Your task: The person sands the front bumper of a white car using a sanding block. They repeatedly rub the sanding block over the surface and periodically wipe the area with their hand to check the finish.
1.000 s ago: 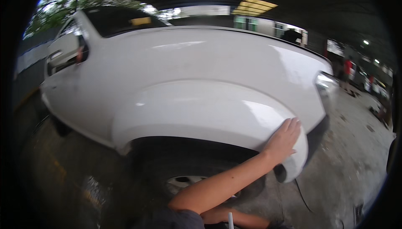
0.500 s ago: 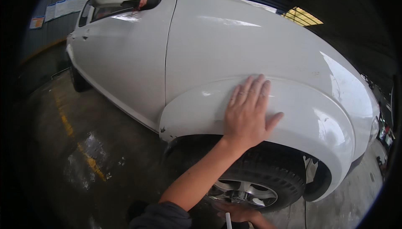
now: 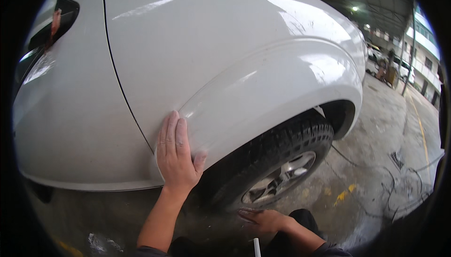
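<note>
My left hand lies flat against the rear end of the white wheel-arch flare, fingers stretched upward and thumb apart. Its fingertips look pale and dusty and reach the seam with the white fender. Lower down, my right hand hovers near the bottom of the front wheel, fingers stretched out to the left with dark tips. I see nothing held in it. The black tire sits under the arch. A thin white stick pokes up from the lower edge; its kind is unclear.
The car's white door and mirror area are at the left. Dark cables or hoses trail over the wet concrete floor at right, near a small drain grate. Parked vehicles and a post stand farther back.
The view has swung toward the car's front. My left hand has slid from the middle of the flare to its rear end, still flat on it. My right hand shows more fully.
</note>
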A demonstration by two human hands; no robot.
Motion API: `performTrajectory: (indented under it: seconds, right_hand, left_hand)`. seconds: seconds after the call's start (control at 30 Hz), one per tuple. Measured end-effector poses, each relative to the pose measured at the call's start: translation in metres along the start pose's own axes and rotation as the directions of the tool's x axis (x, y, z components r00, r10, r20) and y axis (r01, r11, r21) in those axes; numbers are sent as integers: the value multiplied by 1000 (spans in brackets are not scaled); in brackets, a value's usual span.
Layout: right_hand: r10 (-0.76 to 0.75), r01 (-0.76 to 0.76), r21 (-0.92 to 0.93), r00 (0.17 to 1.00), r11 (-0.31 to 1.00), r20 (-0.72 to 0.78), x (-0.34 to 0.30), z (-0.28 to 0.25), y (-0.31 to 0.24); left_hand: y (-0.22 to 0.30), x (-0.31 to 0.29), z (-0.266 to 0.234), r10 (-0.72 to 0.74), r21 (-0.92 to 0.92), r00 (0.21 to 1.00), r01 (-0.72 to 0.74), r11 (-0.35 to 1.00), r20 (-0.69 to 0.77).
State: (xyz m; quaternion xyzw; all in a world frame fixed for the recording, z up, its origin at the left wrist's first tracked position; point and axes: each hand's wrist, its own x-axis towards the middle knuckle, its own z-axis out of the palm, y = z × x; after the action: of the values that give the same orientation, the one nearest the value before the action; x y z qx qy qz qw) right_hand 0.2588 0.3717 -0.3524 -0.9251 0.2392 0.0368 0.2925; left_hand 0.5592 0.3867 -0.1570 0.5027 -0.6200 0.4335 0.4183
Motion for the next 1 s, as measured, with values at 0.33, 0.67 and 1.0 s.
performTrajectory:
  seconds: [0.33,0.67,1.0]
  right_hand:
    - [235,-250,-65,956,966,-174,-28,29,-104]
    - [304,-290,101,835,952,-459,-9,9,-141]
    - [236,-185,207,936,961,-260,9,30,-118]
  left_hand:
    - [-58,-5,-25,304,-236,930,-254,938,208]
    - [-1,122,29,522,-247,852,-498,831,35]
    - [-48,52,-8,493,-291,864,-446,846,107]
